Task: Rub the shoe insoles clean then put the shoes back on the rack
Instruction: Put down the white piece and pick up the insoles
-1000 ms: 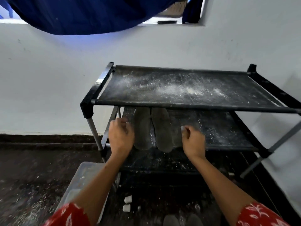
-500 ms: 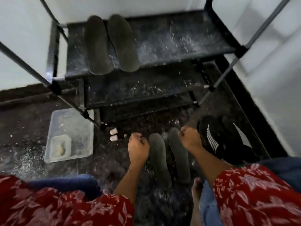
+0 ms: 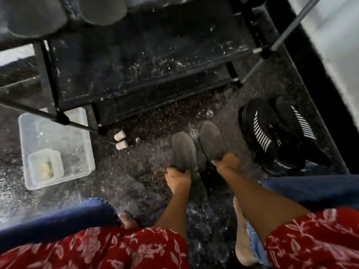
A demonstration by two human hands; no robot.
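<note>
At centre frame the left hand (image 3: 177,178) and right hand (image 3: 226,164) each pinch one grey insole (image 3: 183,150) by its heel; either limp insole could slip onto the gritty floor (image 3: 136,171).

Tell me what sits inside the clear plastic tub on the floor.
Inside the clear tub is a smaller clear container holding a pale yellowish lump, too blurred to identify. A rack leg crosses over the tub's far corner and hides what lies there.
</note>
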